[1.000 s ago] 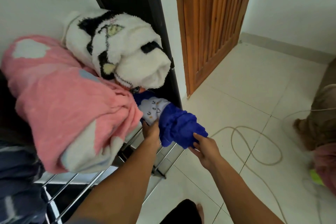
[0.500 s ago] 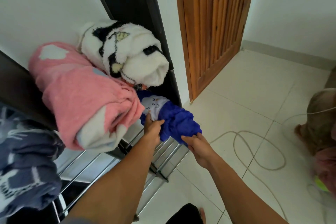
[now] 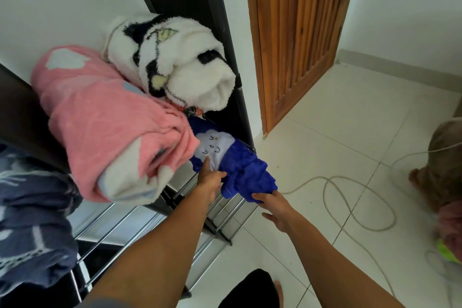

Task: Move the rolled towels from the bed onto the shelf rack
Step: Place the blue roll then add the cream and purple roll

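Left of the fingers, on the upper tier of the shelf rack, lies a pink rolled towel, with a white and black rolled towel beside and behind it against the wall; a dark patterned cloth sits further left.

Under the fingers of the left hand, the blue rolled towel rests on the lower rack bars, its far end tucked below the pink roll. These fingers are extended, one fingertip laid on the towel's white patch, the thumb against its side; no closed grip is visible.

Right of that, the right hand has its fingers loosely spread, their tips touching the near end of the blue roll, which overhangs the rack's edge.

Assessment: the roll appears soft, light, plush and non-fragile. It is likely to sag or unroll if taken by one end. Recommended hold: around the middle, or both ends together, pressing inward.

A cable lies on the floor tiles to the right.
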{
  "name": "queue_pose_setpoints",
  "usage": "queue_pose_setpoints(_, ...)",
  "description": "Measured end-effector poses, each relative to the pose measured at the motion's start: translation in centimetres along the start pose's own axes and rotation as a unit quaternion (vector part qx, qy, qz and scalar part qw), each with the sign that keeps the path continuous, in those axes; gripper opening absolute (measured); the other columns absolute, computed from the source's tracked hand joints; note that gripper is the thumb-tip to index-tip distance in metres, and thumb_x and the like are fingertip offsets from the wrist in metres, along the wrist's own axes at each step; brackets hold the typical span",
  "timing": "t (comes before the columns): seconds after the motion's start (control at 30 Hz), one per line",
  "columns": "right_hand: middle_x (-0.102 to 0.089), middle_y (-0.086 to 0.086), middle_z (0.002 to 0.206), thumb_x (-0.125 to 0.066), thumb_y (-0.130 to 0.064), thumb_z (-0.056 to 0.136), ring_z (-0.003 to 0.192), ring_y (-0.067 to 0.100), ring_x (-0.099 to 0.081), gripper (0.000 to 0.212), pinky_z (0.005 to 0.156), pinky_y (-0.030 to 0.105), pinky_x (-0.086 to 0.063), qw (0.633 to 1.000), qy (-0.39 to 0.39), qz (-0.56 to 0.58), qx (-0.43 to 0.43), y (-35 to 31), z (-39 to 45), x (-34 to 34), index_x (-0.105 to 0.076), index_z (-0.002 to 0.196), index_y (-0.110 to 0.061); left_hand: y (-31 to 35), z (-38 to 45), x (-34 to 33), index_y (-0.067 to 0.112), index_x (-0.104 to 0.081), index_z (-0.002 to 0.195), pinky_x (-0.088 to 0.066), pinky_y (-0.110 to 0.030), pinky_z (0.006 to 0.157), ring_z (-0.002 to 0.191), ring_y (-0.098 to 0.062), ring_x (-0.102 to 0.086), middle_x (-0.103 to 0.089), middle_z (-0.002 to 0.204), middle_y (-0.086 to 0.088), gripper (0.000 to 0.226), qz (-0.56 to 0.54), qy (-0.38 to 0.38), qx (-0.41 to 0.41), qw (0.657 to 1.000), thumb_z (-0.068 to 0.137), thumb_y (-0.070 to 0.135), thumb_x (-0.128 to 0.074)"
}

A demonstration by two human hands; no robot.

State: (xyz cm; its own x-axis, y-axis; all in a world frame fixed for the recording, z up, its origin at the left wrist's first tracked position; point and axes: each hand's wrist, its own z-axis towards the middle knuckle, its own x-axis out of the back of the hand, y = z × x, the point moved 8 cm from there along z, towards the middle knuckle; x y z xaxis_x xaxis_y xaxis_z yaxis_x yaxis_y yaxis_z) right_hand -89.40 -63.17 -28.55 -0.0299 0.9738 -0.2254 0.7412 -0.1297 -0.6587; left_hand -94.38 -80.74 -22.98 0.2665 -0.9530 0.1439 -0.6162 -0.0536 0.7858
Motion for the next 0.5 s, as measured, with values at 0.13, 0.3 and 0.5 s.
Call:
queue_pose_setpoints(0.13, -0.051, 0.002, 0.132, -0.062, -0.017, 0.087, 0.115, 0.022, -0.049, 0.049, 0.093, 0.037, -0.044, 0.999, 0.019, -0.033, 0.010, -0.5, -1.3, 0.5, -0.042, 0.132, -0.018, 0.0, -0.9, 0.5, 0.032, -0.022, 0.151, -0.046, -0.042, 0.105, 0.125, -0.027, -0.054, -0.046, 0.147, -0.005, 0.082, 0.023, 0.005, -0.005, 1.000, 0.088, -0.009, -0.053)
queue_pose_setpoints(0.3, -0.057, 0.023, 0.120, -0.058, -0.010, 0.088, 0.113, 0.036, -0.056, 0.044, 0.100, 0.045, -0.044, 0.990, 0.093, -0.083, 0.059, -1.3, -5.3, 2.0, -0.045, 0.127, 0.006, -0.1, -4.7, 0.0, 0.020, -0.045, 0.137, -0.051, -0.033, 0.091, 0.102, -0.018, -0.059, -0.058, 0.124, 0.000, 0.053, 0.048, 0.004, -0.004, 0.999, 0.090, -0.003, -0.053)
queue_pose_setpoints(0.5, -0.059, 0.013, 0.119, -0.063, -0.015, 0.087, 0.105, 0.024, -0.058, 0.039, 0.093, 0.037, -0.049, 0.995, 0.075, -0.055, 0.022, 1.4, -11.2, 6.4, -0.050, 0.123, -0.012, -1.3, -11.1, -2.6, 0.015, -0.057, 0.092, -0.045, -0.031, 0.080, 0.094, -0.020, -0.050, -0.055, 0.105, -0.006, 0.007, 0.155, 0.001, -0.010, 0.988, 0.089, 0.009, -0.059)
